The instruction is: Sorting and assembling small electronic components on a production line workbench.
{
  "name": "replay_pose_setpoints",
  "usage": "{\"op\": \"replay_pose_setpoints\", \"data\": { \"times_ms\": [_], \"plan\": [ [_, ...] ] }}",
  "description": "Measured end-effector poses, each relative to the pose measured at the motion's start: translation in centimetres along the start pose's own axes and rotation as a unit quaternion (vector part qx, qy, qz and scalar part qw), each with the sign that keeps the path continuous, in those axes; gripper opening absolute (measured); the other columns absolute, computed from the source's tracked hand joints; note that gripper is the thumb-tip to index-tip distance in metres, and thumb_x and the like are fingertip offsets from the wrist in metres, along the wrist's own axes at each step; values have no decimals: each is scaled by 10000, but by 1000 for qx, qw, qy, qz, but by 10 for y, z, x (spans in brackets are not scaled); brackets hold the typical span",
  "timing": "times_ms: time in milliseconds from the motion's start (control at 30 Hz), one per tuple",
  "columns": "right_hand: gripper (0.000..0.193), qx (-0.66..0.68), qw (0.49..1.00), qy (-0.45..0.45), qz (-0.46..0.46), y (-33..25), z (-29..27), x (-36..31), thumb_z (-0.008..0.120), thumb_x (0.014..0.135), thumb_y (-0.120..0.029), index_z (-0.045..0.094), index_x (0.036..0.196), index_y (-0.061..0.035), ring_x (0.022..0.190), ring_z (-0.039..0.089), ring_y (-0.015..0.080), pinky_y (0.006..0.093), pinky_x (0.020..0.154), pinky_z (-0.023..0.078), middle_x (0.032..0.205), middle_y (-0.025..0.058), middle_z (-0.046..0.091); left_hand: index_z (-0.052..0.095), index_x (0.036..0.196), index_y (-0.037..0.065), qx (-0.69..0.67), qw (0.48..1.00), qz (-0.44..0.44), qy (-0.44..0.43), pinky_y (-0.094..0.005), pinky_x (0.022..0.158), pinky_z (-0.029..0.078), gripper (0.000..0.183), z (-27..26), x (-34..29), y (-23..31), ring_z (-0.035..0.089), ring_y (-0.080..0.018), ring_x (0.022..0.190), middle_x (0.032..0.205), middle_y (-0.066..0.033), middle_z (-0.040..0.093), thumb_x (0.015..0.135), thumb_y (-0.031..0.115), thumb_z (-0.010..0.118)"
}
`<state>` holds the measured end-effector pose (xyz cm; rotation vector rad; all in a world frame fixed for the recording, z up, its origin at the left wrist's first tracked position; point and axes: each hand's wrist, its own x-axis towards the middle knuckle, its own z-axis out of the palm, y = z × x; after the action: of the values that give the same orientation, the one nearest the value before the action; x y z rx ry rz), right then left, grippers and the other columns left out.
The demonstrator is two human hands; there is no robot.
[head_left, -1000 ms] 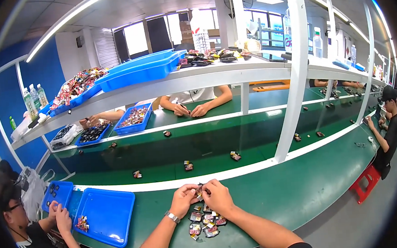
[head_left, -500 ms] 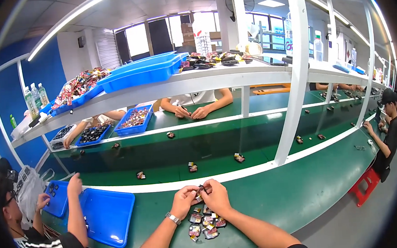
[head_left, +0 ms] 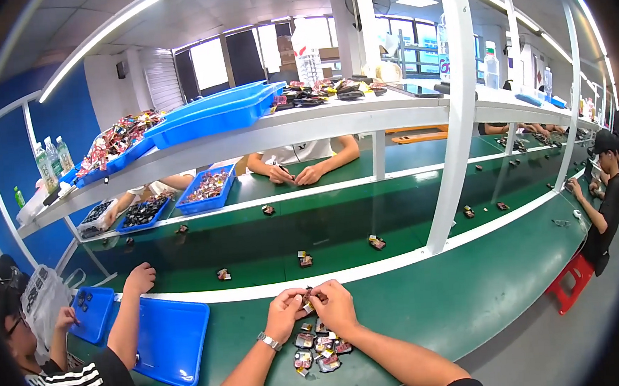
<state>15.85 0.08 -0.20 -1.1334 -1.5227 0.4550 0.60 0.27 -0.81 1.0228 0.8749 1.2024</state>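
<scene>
Change: neighbour's arm, raised over the tray half a second ago, now reaches to the white bench edge; the wearer's hands have stayed together over the pile.
Head view, left hand: fingers curled shut, pinching a small part from the left; watch on the wrist.
Head view, right hand: fingers bent closed on the same part from the right, touching the left hand's fingertips.
Part: held between both hands just above the green bench, near its white edge; too small to tell more.
Pile: small dark and reddish pieces lying on the bench just under the hands.
Tray: blue, to the left of the pile, beside the neighbour's arm.
Belt: dark green, beyond the white edge, with single pieces scattered well apart.
Shelf: overhead, bearing blue bins.
Across the belt: another person's hands resting together.
</scene>
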Motion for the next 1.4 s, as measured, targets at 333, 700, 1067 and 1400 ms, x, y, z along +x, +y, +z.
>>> {"op": "replay_pose_setpoints", "data": {
  "times_ms": [333,700,1067,1400],
  "plan": [
    [91,-97,986,-5,-138,-4,-4,3,710,777,-79,683,855,-41,717,643,276,362,642,534,865,96,626,549,1112,-8,20,999,34,5,-326,840,563,204,2,0,0,623,-168,1015,1112,-101,630,911,8,580],
    [81,-161,977,-7,-137,-3,0,3,697,781,-94,655,814,-33,769,624,295,392,669,521,826,105,615,579,1105,19,42,998,38,16,-281,786,551,196,4,1,-2,629,-125,932,1063,-65,657,909,15,587],
    [129,-98,994,-34,-20,-3,-2,7,705,764,-109,622,767,-10,682,639,280,380,639,526,785,126,623,579,1110,8,58,997,43,18,-294,811,556,201,5,2,-5,634,-143,969,1065,-68,654,909,14,585],
    [210,-47,996,-61,50,1,-2,10,696,792,-149,685,913,22,707,675,263,352,671,536,794,157,679,599,1100,27,93,995,41,25,-256,757,533,203,7,0,-1,622,-107,920,1050,-45,662,897,32,612]
  ]
}}
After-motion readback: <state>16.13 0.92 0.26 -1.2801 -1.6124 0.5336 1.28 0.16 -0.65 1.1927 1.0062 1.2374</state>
